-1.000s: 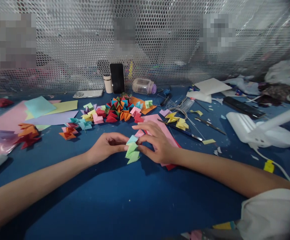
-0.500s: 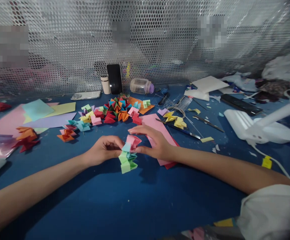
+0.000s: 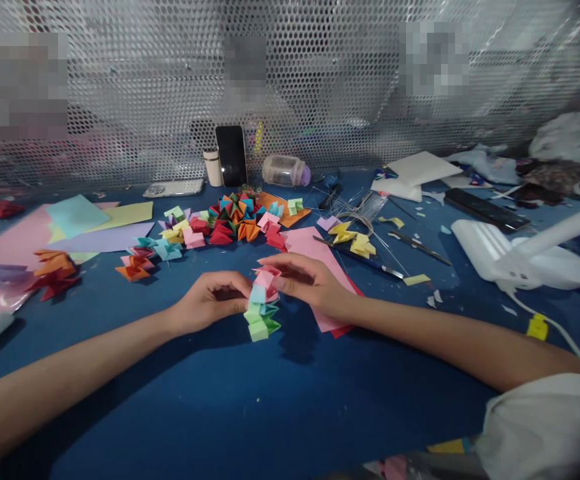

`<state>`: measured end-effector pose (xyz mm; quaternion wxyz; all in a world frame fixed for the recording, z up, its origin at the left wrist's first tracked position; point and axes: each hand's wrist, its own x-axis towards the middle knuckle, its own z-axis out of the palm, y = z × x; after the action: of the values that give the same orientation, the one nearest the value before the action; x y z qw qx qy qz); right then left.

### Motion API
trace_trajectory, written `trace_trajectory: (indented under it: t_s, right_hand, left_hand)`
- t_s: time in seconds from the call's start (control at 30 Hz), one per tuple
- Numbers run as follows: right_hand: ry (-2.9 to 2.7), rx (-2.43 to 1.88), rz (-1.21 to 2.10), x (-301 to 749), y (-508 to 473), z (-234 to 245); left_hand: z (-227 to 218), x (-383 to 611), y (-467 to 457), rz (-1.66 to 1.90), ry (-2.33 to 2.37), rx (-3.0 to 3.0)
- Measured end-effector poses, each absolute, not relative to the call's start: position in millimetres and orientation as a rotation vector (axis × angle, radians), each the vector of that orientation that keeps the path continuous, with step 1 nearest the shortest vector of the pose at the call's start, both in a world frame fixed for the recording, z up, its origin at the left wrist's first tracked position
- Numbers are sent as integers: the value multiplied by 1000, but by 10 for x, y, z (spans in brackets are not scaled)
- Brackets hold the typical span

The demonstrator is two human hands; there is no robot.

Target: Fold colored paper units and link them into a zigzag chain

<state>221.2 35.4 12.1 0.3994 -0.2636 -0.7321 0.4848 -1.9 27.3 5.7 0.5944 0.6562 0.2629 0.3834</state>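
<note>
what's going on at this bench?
A person is handling a folded-paper strip with both bare hands above the blue table. The left hand grips its side; the right hand pinches the pink top end, above the light blue and green sections. A multicoloured paper cluster lies beyond the hands, with yellow folded pieces off to its right.

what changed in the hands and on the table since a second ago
The folded-paper chain has turned between the left hand and right hand; its pink end now shows more fully, above the light blue piece, with the right thumb against it. Neither hand visibly let go. The upright phone and purple-lidded jar stayed put.
</note>
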Motion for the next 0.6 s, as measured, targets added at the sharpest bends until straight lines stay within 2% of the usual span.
trace_trajectory:
  t_s: [0.2, 0.6]
  right_hand:
    - [-1714, -651, 1354, 2221, 369, 151]
    - [-1663, -742, 1116, 2161, 346, 167]
  left_hand:
    - [42, 21, 306, 966, 575, 1394]
    - [4, 20, 356, 924, 670, 1283]
